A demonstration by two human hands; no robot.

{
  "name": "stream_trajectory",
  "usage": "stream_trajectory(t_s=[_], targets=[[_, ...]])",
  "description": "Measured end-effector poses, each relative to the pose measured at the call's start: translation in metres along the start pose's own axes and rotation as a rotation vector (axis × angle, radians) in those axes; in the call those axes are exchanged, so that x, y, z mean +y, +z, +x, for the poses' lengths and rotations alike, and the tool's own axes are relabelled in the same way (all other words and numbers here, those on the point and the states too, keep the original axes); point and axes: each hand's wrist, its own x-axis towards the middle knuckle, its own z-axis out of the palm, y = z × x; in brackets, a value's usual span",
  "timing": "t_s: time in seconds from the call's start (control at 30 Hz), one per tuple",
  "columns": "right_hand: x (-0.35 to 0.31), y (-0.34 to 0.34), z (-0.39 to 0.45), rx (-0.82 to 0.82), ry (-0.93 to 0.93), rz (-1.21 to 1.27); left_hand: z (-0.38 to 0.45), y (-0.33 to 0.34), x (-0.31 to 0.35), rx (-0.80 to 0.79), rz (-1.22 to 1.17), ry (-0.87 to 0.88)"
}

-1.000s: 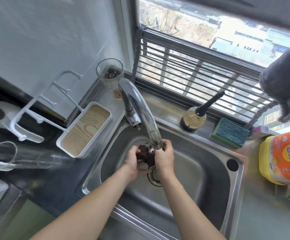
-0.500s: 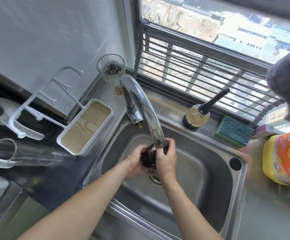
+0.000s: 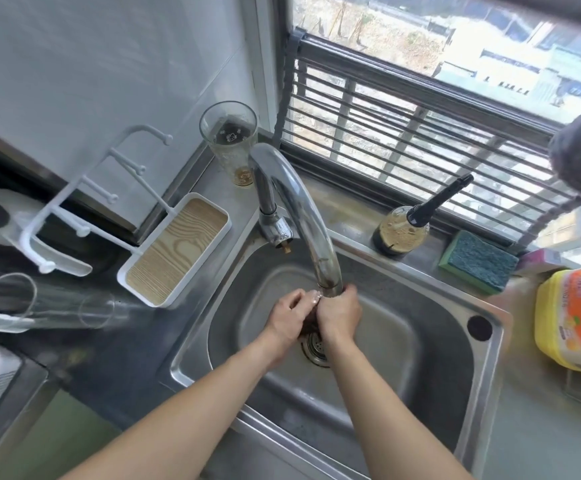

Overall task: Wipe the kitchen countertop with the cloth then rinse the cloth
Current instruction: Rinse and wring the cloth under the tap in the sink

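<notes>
I see both hands clasped together under the faucet [image 3: 296,216] spout, over the sink [image 3: 420,341] drain — the left hand [image 3: 287,318] and right hand [image 3: 339,315] curl around the dark cloth [image 3: 308,325], which is bunched between them and mostly hidden. A sponge [image 3: 478,263] lies on the sink's back ledge by the window.

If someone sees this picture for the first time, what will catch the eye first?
First, the two hands, left hand and right hand, pressed together around a dark cloth right under the spout of the curved tap, over the sink drain. Next, the bright yellow and orange bottle at the right edge.
</notes>
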Motion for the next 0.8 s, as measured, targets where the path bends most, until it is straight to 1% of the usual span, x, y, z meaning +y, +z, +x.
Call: stream_trajectory(t_s=[0.03, 0.07, 0.13, 0.2, 0.23, 0.27, 0.3, 0.33, 0.37, 0.43, 0.47, 0.5, 0.53, 0.57, 0.63, 0.67, 0.7, 0.73, 0.8], targets=[[0.001, -0.001, -0.002, 0.021, 0.009, 0.033, 0.001, -0.002, 0.002, -0.024, 0.036, 0.012], [0.001, 0.000, -0.009, 0.048, -0.024, 0.069, 0.004, -0.004, 0.005, -0.015, 0.063, 0.008], [0.007, 0.004, -0.037, 0.072, -0.216, 0.088, 0.019, -0.009, 0.009, 0.111, 0.054, -0.046], [0.016, 0.007, -0.071, -0.005, -0.431, 0.057, 0.029, -0.015, 0.012, 0.260, -0.011, -0.138], [0.019, 0.007, -0.078, -0.041, -0.505, 0.041, 0.029, -0.017, 0.013, 0.287, -0.029, -0.166], [0.020, 0.006, -0.076, -0.053, -0.550, 0.019, 0.027, -0.017, 0.012, 0.274, -0.020, -0.163], [0.019, 0.006, -0.066, -0.047, -0.557, -0.009, 0.022, -0.016, 0.011, 0.239, -0.009, -0.134], [0.016, 0.005, -0.052, -0.038, -0.513, -0.033, 0.016, -0.013, 0.009, 0.186, 0.029, -0.094], [0.014, 0.004, -0.036, -0.027, -0.425, -0.030, 0.010, -0.007, 0.007, 0.125, 0.061, -0.041], [0.009, -0.002, -0.007, -0.036, -0.214, 0.054, 0.000, 0.003, 0.003, 0.006, 0.115, 0.031], [0.008, -0.004, 0.000, -0.045, -0.158, 0.082, -0.001, 0.006, 0.003, -0.034, 0.124, 0.039], [0.006, -0.003, -0.002, -0.044, -0.157, 0.092, 0.000, 0.006, 0.006, -0.037, 0.110, 0.030], [0.004, -0.002, -0.012, -0.036, -0.212, 0.070, 0.004, 0.003, 0.010, 0.000, 0.078, -0.003], [0.002, 0.000, -0.027, -0.038, -0.304, 0.041, 0.010, -0.002, 0.015, 0.067, 0.022, -0.059], [0.004, 0.004, -0.062, -0.129, -0.511, 0.017, 0.023, -0.016, 0.024, 0.231, -0.055, -0.192], [0.005, 0.003, -0.074, -0.163, -0.588, 0.003, 0.023, -0.021, 0.027, 0.279, -0.066, -0.266], [0.008, 0.003, -0.075, -0.165, -0.624, -0.014, 0.021, -0.021, 0.029, 0.284, -0.072, -0.328], [0.008, 0.002, -0.069, -0.164, -0.600, -0.027, 0.019, -0.020, 0.030, 0.242, -0.063, -0.358], [0.008, 0.001, -0.046, -0.145, -0.432, -0.061, 0.011, -0.016, 0.026, 0.087, -0.001, -0.357]])
